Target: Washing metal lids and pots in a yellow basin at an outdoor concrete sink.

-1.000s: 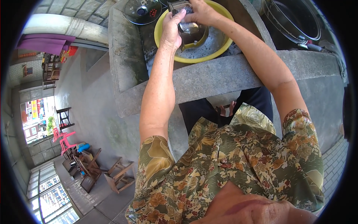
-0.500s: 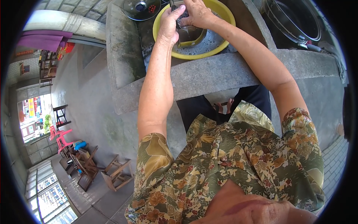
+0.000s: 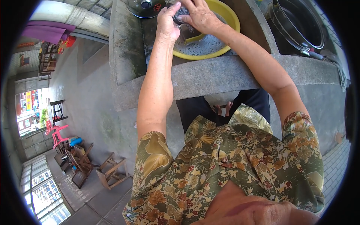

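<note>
My left hand (image 3: 167,23) is closed round a dark, narrow thing (image 3: 174,18) whose far end runs out at the top edge; its kind is hidden. Against it my right hand (image 3: 199,17) presses a grey, shiny scouring pad (image 3: 183,12), thumb and fingers bent over it. Both hands are above a yellow basin (image 3: 235,28) of cloudy water with foam (image 3: 210,44). Under the hands, a curved yellow band (image 3: 195,38) shows in the basin; what it belongs to cannot be made out.
The basin sits in a rough concrete sink (image 3: 210,77). A glass pot lid (image 3: 145,11) lies at its far left. Right of the dividing wall stands a large dark pan (image 3: 296,24), with a grey cloth (image 3: 339,67) beyond. Wooden stools (image 3: 112,170) and a pink chair (image 3: 56,133) stand at left.
The right hand has shifted a little down and over the pad, its thumb nearer the left hand. The left hand keeps its hold. The whole view has moved slightly.
</note>
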A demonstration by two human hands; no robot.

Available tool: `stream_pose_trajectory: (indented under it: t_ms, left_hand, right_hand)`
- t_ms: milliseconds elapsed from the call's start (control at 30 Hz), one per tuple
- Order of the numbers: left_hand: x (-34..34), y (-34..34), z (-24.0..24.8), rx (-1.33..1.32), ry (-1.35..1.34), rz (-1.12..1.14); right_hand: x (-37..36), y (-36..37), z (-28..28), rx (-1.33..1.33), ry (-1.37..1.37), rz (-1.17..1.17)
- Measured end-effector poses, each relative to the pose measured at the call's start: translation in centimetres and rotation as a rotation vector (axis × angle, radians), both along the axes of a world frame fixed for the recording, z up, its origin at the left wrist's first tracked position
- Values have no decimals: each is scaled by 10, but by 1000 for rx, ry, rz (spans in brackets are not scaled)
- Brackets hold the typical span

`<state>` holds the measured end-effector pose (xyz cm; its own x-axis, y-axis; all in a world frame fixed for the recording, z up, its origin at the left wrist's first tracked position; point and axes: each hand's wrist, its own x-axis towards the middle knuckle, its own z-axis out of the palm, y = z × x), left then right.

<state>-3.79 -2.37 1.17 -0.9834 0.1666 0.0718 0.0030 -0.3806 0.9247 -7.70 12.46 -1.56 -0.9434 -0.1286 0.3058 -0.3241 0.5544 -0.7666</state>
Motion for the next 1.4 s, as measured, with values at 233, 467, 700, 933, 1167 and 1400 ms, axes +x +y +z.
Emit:
stream_pose_trajectory:
  t_ms: [233,467,700,933,1167,1400]
  left_hand:
    - [-3,-14,3,300,-67,59]
    - [12,-25,35,615,-70,22]
    - [16,-3,18,647,-197,-25]
    - [15,-23,10,670,-129,-136]
    - [18,-10,25,570,-195,-4]
    - [10,-22,25,621,-190,69]
  right_hand:
    - [8,11,10,-21,129,87]
    - [2,12,31,-74,313,207]
    - [23,17,38,-215,391,124]
    - [57,-5,78,306,771,417]
    - [52,2,68,295,795,510]
    - [82,-13,54,758,624,190]
